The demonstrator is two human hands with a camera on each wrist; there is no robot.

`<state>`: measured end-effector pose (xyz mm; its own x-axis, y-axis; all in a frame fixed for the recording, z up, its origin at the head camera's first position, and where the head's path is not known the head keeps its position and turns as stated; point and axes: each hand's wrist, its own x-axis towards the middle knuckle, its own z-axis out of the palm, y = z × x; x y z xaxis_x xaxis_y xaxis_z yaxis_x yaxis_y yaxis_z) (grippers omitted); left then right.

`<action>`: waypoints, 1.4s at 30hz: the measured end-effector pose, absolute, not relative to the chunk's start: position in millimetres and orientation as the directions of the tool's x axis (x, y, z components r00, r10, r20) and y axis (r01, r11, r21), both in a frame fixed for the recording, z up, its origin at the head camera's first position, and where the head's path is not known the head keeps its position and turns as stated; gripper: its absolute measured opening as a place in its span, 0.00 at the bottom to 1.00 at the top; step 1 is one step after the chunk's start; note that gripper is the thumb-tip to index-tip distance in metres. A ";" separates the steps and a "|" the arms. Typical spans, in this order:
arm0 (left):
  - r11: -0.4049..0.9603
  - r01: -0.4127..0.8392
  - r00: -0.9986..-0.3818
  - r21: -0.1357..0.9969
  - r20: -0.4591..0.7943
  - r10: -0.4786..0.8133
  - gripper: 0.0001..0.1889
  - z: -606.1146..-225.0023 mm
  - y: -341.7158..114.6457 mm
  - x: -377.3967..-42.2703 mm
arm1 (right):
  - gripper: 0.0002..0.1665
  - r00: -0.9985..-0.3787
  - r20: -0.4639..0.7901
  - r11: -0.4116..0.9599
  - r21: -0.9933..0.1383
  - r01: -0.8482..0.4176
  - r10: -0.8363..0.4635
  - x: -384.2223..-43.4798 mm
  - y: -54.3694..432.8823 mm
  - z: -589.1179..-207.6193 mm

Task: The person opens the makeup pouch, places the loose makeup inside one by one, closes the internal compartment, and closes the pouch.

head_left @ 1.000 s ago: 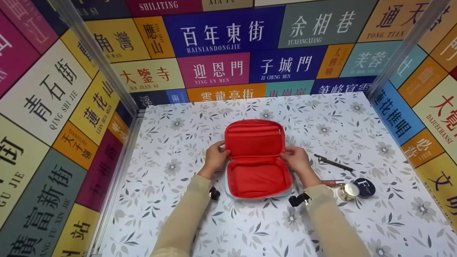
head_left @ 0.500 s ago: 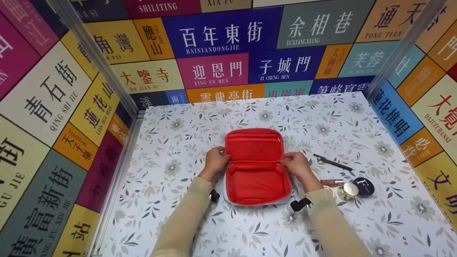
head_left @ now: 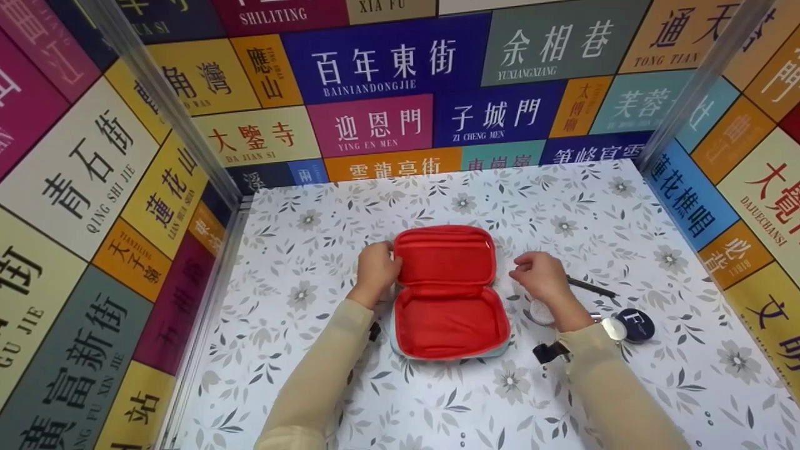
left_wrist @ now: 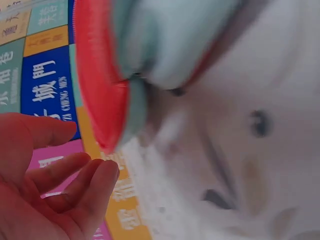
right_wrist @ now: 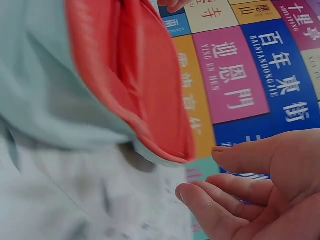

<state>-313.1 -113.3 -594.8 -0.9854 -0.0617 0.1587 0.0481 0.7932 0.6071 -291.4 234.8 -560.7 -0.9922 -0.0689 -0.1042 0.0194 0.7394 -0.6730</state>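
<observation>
A pouch (head_left: 451,322) with a red lining and pale blue outside lies unzipped and spread flat, its lid folded back. My left hand (head_left: 378,269) is at the lid's left edge. In the left wrist view its fingers (left_wrist: 102,182) are loosely bent and apart from the red rim. My right hand (head_left: 540,281) is off to the right of the pouch with nothing in it. The right wrist view shows its thumb (right_wrist: 245,156) and fingers spread, a gap away from the lid's corner.
Right of the pouch lie a dark pencil-like stick (head_left: 594,287), a pale round item (head_left: 540,312), a small metallic-topped jar (head_left: 614,329) partly behind the sleeve, and a dark blue round compact (head_left: 639,326) marked F. Sign-patterned walls (head_left: 387,62) bound the flowered table (head_left: 300,250).
The pouch first slid slightly toward me. My right hand then left its right edge and moved right, while my left hand shifted slightly up along the lid.
</observation>
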 end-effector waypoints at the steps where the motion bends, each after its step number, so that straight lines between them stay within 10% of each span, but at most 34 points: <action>1: 0.806 0.073 -0.983 0.588 0.180 -0.043 0.09 -591.2 -111.2 -315.4 | 0.20 -0.992 -0.099 0.747 -0.665 0.009 -0.076 -291.5 238.1 -556.0; 22: 0.882 0.235 -0.966 0.409 0.198 0.165 0.10 -587.3 -80.9 -351.8 | 0.12 -0.986 -0.094 0.889 -0.451 -0.082 -0.139 -321.1 329.1 -509.0; 42: 0.905 0.277 -0.960 0.324 0.123 0.250 0.11 -591.5 -72.1 -355.6 | 0.06 -0.967 -0.214 0.912 -0.408 -0.042 -0.140 -351.4 366.6 -551.0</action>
